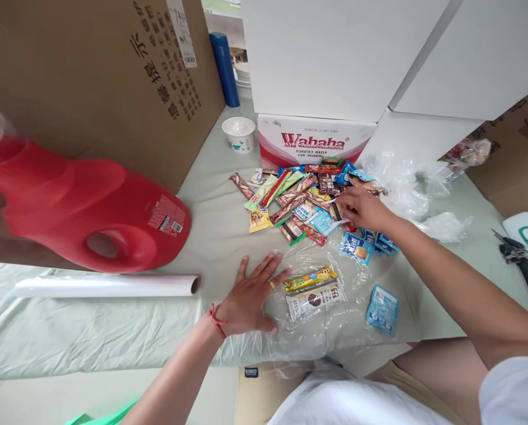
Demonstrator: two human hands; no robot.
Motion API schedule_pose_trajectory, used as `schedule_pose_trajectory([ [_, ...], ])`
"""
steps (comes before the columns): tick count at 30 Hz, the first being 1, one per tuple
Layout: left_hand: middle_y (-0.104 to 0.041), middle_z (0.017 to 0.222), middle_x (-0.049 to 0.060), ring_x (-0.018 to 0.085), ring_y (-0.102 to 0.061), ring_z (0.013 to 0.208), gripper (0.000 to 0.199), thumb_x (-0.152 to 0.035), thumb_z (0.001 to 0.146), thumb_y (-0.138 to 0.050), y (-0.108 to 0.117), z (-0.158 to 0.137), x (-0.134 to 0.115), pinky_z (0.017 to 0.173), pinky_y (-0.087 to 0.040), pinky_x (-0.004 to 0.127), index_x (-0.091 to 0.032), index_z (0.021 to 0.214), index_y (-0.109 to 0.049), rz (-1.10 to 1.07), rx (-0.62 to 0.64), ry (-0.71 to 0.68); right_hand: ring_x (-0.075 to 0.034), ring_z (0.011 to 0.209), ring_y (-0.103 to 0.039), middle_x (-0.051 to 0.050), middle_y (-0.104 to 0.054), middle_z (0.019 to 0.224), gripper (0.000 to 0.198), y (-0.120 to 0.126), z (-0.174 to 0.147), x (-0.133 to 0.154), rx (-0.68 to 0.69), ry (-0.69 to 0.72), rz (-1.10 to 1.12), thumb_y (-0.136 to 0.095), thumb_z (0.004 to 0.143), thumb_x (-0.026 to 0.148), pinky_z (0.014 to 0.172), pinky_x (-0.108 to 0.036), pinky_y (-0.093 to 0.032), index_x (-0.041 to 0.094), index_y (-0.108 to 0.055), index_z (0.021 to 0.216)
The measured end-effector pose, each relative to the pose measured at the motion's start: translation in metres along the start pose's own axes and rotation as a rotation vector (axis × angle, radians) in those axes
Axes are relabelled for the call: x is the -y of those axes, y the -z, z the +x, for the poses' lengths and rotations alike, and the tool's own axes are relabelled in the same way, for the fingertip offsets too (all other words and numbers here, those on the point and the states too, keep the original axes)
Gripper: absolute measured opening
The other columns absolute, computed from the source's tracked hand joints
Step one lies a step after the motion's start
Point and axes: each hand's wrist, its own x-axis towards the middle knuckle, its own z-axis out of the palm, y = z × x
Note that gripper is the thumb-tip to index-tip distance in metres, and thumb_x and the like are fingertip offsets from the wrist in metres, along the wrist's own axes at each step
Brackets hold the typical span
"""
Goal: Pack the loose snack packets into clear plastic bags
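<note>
My left hand (253, 298) lies flat with its fingers spread, at the left edge of a sheet of clear plastic film (308, 336). On that film, just right of the fingertips, are a yellow snack packet (310, 278) and a white wrapped bar (315, 300). My right hand (364, 208) reaches into a pile of wrapped snacks (293, 192), its fingers curled and pinched at a small brown snack bar (336, 211), partly hidden by them. Blue biscuit packets (355, 247) lie below that hand. A light blue packet (383, 310) sits apart near the table's front edge.
A red jug (113, 206) and a white film roll (108, 285) occupy the left side. Behind the pile stands a Wahaha box (310, 139) with white boxes above. Crumpled clear bags (406, 186) lie to the right, a paper cup (239, 134) and blue flask (225, 71) at the back.
</note>
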Motion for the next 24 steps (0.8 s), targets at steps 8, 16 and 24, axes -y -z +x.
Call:
schedule_pose_trajectory([
  [8, 0.008, 0.176, 0.013, 0.039, 0.003, 0.164, 0.117, -0.073, 0.072, -0.073, 0.002, 0.0, -0.002, 0.12, 0.015, 0.074, -0.032, 0.168, -0.019, 0.019, 0.005, 0.013, -0.025, 0.086, -0.069, -0.008, -0.078, 0.094, 0.017, -0.008, -0.023, -0.009, 0.204, -0.595, 0.005, -0.065, 0.088, 0.03, 0.069, -0.03, -0.044, 0.022, -0.079, 0.092],
  [16, 0.005, 0.176, 0.015, 0.04, 0.004, 0.164, 0.12, -0.075, 0.07, -0.074, -0.003, 0.002, 0.0, 0.12, 0.013, 0.075, -0.033, 0.168, -0.018, 0.037, -0.041, -0.014, -0.021, 0.079, -0.067, -0.006, -0.077, 0.091, 0.034, -0.031, -0.012, 0.012, 0.167, -0.656, 0.096, -0.08, 0.08, 0.041, 0.064, -0.028, -0.041, 0.019, -0.073, 0.105],
  [24, 0.003, 0.177, 0.013, 0.04, 0.001, 0.164, 0.121, -0.071, 0.068, -0.078, -0.005, 0.002, 0.003, 0.12, 0.014, 0.074, -0.036, 0.167, -0.018, 0.032, -0.073, -0.028, -0.02, 0.072, -0.063, -0.008, -0.073, 0.084, 0.037, -0.002, -0.039, 0.024, -0.138, -0.634, 0.264, -0.059, 0.094, 0.052, 0.063, -0.029, -0.043, 0.017, -0.071, 0.096],
])
